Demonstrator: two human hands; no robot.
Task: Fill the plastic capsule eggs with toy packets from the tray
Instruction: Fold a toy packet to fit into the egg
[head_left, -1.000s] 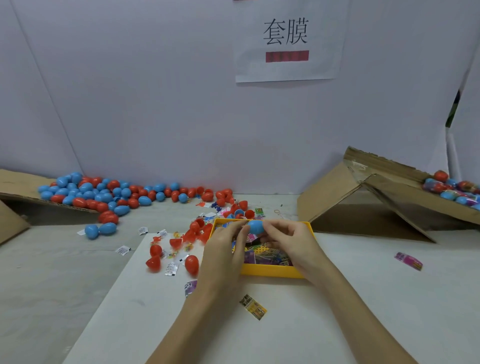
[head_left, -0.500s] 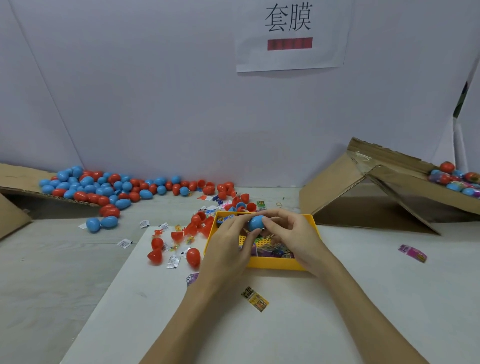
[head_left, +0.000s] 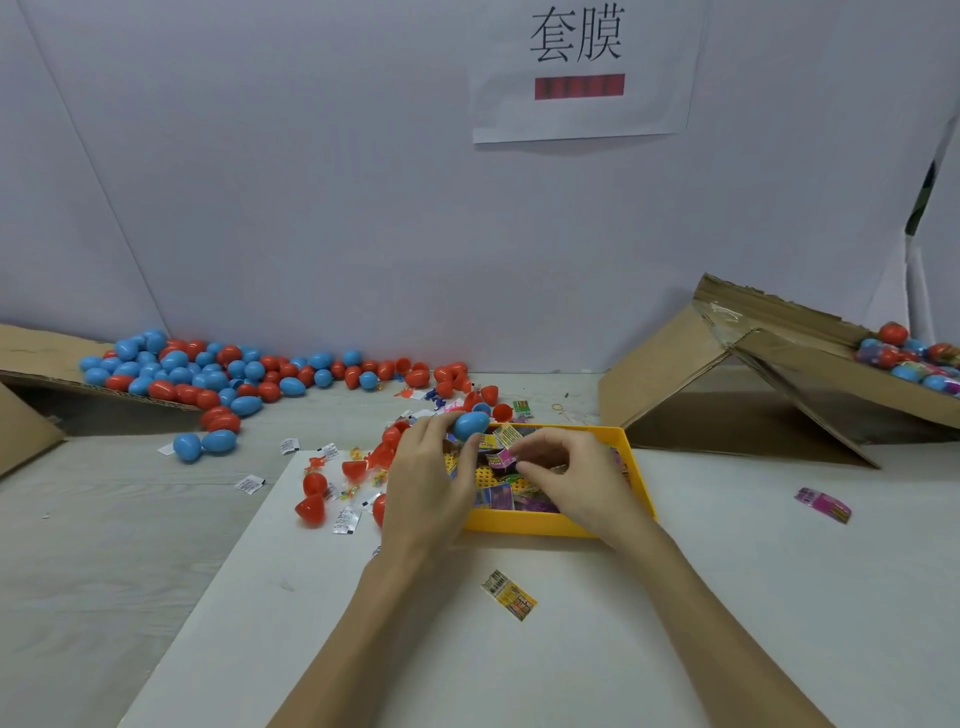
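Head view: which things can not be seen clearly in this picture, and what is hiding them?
- Blue egg: the left hand grips it; its fingers cover the near side, so open or closed cannot be told.
- Toy packet, pinched by the right hand: print too small to read.
- Yellow tray: both hands hide much of its contents.
- Cardboard box at right: cut off by the frame edge.

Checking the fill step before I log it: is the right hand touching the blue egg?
Apart. The head view shows the right hand pinching a toy packet over the yellow tray, while only the left hand holds the blue egg.
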